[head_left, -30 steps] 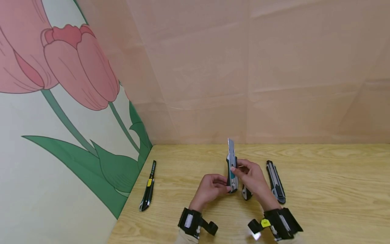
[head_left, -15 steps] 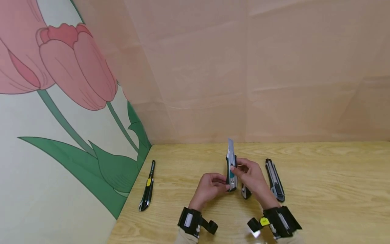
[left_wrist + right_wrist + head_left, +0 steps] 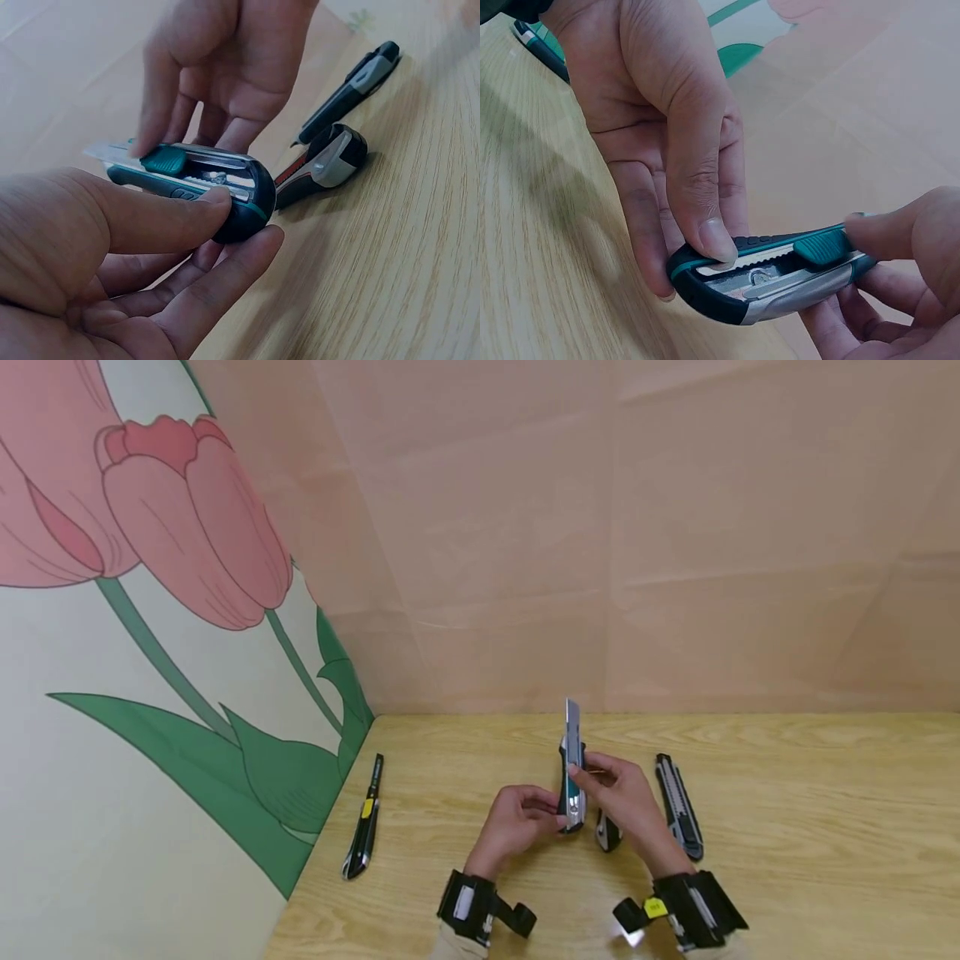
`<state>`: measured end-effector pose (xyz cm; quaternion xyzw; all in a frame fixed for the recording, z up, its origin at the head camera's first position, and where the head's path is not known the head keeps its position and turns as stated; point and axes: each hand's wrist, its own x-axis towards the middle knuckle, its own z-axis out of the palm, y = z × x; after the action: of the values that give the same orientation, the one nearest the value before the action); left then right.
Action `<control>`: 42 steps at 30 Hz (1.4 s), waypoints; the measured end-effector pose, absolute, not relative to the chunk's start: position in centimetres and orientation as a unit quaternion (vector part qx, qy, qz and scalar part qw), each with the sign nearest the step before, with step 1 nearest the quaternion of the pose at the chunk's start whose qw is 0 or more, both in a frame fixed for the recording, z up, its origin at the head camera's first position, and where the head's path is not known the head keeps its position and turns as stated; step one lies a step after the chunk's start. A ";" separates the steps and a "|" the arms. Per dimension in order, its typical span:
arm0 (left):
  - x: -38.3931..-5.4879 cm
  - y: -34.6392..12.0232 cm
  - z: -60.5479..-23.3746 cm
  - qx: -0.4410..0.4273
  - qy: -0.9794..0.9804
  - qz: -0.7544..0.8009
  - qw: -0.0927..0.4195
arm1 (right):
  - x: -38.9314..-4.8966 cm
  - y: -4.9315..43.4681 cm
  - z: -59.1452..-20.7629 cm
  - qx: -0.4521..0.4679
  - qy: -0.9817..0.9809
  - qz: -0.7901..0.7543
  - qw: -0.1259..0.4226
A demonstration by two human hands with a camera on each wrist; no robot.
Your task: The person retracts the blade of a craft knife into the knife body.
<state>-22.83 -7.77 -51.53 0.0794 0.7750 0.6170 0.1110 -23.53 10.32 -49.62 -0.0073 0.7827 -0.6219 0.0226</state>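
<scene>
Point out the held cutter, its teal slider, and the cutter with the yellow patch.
Held cutter [image 3: 573,792]: head view, middle of the handle.
Teal slider [image 3: 823,250]: right wrist view, ribbed face.
Yellow-patched cutter [image 3: 367,809]: head view, on the yellow patch.

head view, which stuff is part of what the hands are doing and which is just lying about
Seemingly in the job:
teal-and-black knife, blade out, held in both hands
left hand, gripping its base
right hand, thumb at the slider

Just lying about:
black knife with a yellow patch
knife partly hidden by the right hand
black-and-grey knife
</scene>
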 end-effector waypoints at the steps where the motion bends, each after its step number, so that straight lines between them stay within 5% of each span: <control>1: -22.8 -7.7 -51.5 0.080 0.775 0.617 0.110 | -23.5 10.3 -49.6 -0.004 0.781 -0.624 0.024; 42: -22.9 -8.0 -51.7 0.086 0.748 0.647 0.121 | -23.7 9.9 -49.7 -0.025 0.805 -0.592 -0.004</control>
<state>-22.88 -7.99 -51.69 0.0857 0.7480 0.6468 0.1212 -23.68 9.90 -49.73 -0.0252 0.8054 -0.5922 -0.0044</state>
